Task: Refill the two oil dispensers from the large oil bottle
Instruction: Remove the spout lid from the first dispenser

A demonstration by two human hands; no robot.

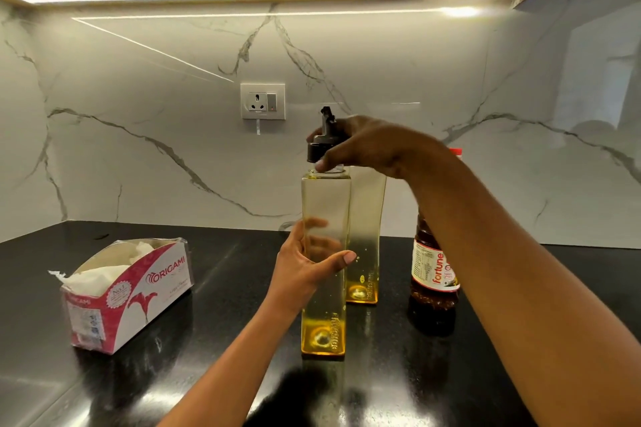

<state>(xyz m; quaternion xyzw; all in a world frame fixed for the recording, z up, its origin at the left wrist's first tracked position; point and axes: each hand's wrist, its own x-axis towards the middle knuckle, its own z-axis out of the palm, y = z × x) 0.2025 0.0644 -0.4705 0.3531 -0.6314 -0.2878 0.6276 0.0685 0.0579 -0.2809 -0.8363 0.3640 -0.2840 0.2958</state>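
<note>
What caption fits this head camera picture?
Left hand holds the near oil dispenser while the right hand grips its black pourer cap.

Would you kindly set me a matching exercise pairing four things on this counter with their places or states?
Things: 1 near oil dispenser; 2 black pourer cap; 3 Fortune oil bottle; 4 Origami tissue box.
States: A open-topped, far left on the counter; B gripped by the left hand; C red-capped, at the right; D held by the right hand.
Pairs: 1-B; 2-D; 3-C; 4-A.
</note>
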